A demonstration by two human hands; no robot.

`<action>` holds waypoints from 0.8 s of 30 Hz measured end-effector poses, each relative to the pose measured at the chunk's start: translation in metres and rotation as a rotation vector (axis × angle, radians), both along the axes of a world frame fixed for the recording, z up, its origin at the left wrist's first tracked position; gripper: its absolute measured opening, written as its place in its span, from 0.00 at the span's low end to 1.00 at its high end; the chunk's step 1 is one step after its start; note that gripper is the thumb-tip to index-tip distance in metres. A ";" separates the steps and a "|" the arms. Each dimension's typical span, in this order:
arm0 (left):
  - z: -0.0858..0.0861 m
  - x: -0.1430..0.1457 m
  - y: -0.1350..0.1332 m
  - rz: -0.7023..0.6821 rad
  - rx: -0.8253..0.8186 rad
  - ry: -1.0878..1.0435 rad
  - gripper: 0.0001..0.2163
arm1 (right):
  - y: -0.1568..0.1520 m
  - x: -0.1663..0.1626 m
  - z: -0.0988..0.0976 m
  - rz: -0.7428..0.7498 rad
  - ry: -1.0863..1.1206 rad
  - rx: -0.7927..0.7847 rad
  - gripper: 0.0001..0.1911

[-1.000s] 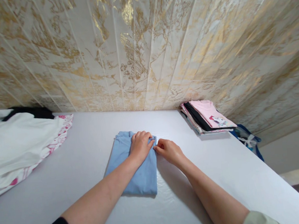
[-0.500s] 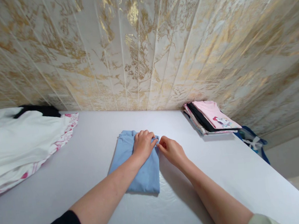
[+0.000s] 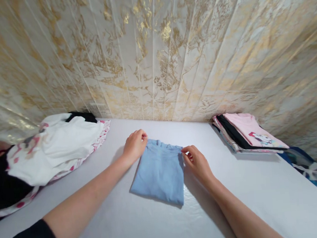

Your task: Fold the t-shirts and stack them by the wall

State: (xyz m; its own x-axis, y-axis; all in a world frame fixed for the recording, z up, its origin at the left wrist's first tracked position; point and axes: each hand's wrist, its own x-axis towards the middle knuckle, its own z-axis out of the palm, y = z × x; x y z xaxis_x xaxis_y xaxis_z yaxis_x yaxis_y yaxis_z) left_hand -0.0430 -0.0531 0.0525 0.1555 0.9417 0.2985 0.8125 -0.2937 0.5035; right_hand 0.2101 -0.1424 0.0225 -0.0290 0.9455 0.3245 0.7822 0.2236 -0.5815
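A light-blue folded garment point(image 3: 160, 174) with a gathered waistband along its far edge lies flat on the white table. My left hand point(image 3: 136, 145) is at its far left corner, fingers curled and pinched on the waistband end. At the far right corner, the thumb and forefinger of my right hand point(image 3: 195, 162) come together on the other end of the waistband. The garment's middle lies uncovered between my two hands.
Loose white clothing point(image 3: 63, 146) with a pink patterned hem is heaped at the left, with black cloth point(image 3: 5, 180) beside it. A stack of folded clothes point(image 3: 248, 131), pink on top, stands at the back right. A blue bag point(image 3: 309, 168) is beyond the table's right edge.
My left hand has moved from the top right of the garment to its far left corner. My right hand stays at the right corner. The view has turned left.
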 end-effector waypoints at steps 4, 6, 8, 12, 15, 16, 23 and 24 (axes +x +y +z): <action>-0.025 -0.027 -0.009 0.088 -0.181 -0.055 0.05 | 0.005 -0.006 0.023 0.014 -0.011 0.050 0.08; -0.034 -0.026 -0.015 0.104 -0.158 -0.053 0.05 | 0.013 -0.019 0.034 0.078 -0.025 0.025 0.09; -0.037 -0.022 -0.019 0.090 -0.110 -0.038 0.06 | 0.026 -0.039 0.040 0.157 -0.031 -0.028 0.09; -0.038 -0.021 -0.021 0.030 -0.071 -0.037 0.07 | 0.061 -0.081 0.030 0.229 -0.040 -0.093 0.12; -0.040 -0.024 -0.021 0.025 -0.046 -0.039 0.07 | 0.080 -0.103 0.012 0.216 -0.053 -0.081 0.13; -0.041 -0.024 -0.021 0.027 -0.039 -0.036 0.07 | 0.084 -0.107 0.006 0.211 -0.060 -0.072 0.13; -0.045 -0.021 -0.020 0.008 -0.021 -0.066 0.07 | 0.084 -0.112 -0.009 0.155 -0.059 -0.009 0.05; -0.045 -0.021 -0.019 0.003 -0.025 -0.073 0.07 | 0.084 -0.112 -0.009 0.160 -0.047 -0.006 0.04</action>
